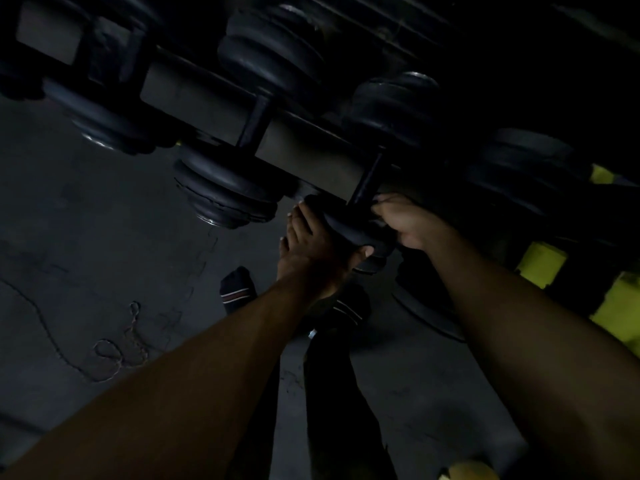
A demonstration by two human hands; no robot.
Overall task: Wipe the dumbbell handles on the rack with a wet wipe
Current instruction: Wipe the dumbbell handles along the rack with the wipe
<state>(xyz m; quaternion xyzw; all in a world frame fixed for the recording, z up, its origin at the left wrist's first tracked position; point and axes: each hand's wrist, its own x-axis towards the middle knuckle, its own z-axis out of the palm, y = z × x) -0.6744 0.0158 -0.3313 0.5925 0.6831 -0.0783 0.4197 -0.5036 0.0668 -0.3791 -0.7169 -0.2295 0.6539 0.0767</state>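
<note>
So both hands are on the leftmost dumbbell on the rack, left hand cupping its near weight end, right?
Not the leftmost. The head view shows both hands on a dumbbell further right along the rack, with others to its left. The left hand does cup its near weight end; the right hand is at the handle.

A: Very dim all over. The upper right corner goes nearly black, and the dumbbells [239,188] on the rack [207,98] show only faint sheen on their edges.

B: Any brighter spots?

A: The grey floor [104,254] catches weak light, and the yellow patches [616,306] at the right edge stand out, smeared by blur. Wide-angle tilt bends the edges.
</note>
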